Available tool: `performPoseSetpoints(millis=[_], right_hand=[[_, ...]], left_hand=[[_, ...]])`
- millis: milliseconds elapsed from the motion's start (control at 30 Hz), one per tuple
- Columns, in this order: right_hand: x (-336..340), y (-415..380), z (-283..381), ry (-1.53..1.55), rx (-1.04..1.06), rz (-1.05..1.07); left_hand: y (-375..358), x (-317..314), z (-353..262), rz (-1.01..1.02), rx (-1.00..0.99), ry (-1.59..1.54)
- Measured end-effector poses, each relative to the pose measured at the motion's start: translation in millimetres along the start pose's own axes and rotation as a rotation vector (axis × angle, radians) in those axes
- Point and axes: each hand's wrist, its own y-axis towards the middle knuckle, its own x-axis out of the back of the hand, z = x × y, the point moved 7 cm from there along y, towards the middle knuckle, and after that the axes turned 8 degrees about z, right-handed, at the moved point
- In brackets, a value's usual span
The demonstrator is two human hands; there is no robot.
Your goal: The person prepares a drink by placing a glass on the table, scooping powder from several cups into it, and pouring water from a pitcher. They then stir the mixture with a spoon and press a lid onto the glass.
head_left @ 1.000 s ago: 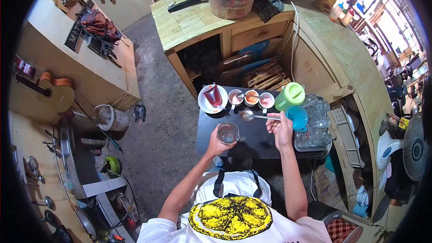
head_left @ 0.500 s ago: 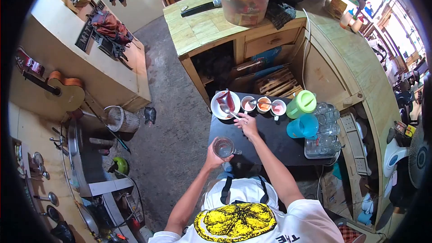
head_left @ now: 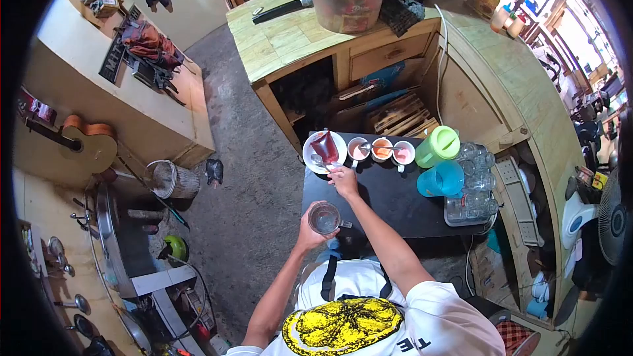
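Observation:
My left hand (head_left: 308, 232) is wrapped round a clear glass mug (head_left: 325, 218), held in front of the dark tabletop's near edge with its handle toward the right. What is inside the mug is hard to make out. Between the fingers of my right hand (head_left: 345, 183) is a metal spoon (head_left: 319, 160), its head over the white plate (head_left: 307, 153). On that plate lies a dark red packet (head_left: 325, 146). Right of the plate stand a white cup (head_left: 358, 150), a second cup (head_left: 382, 149) with orange contents, and a third cup (head_left: 403, 153); spoons rest in some of them.
The black table (head_left: 389, 207) also bears a green lidded pitcher (head_left: 438, 147), a blue pitcher (head_left: 440, 179) and a tray of upturned glasses (head_left: 476, 191). Behind it, a wooden counter (head_left: 283, 39) carries a pink-lidded tub (head_left: 346, 0). A bucket (head_left: 173, 180) stands on the floor leftward.
My right hand and the spoon have shifted left across the plate. My left hand still holds the glass mug at about the same place. The whole view has turned slightly.

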Motion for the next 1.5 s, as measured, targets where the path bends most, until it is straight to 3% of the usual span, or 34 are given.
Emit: performPoseSetpoints(millis=[433,467,567,700,867,967,1200,1300,1500], right_hand=[[27,-21,-30,0.175,-0.021,0.068],[31,-25,-23,0.099,0.121,0.026],[60,-37,-25,0.047,0.129,-0.096],[123,-60,0,-0.304,0.110,-0.312],[184,-57,59,-0.682,0.294,-0.520],[200,-40,83,-0.875,0.447,-0.521],[204,-2,99,-1.298,0.355,-0.266],[202,6,96,-1.400,0.282,-0.215],[204,12,90,-1.405,0.370,-0.245]], left_hand=[[22,-26,-17,0.094,-0.031,-0.015],[23,-27,-19,0.092,-0.029,-0.024],[28,-33,-24,0.087,-0.025,-0.043],[31,-39,-33,0.024,-0.043,-0.121],[34,-43,-24,0.069,-0.067,-0.051],[38,-47,-29,0.081,-0.072,-0.057],[43,-55,-27,0.067,-0.103,0.006],[48,-60,-31,0.051,-0.098,-0.011],[52,-65,-31,0.052,-0.112,-0.003]])
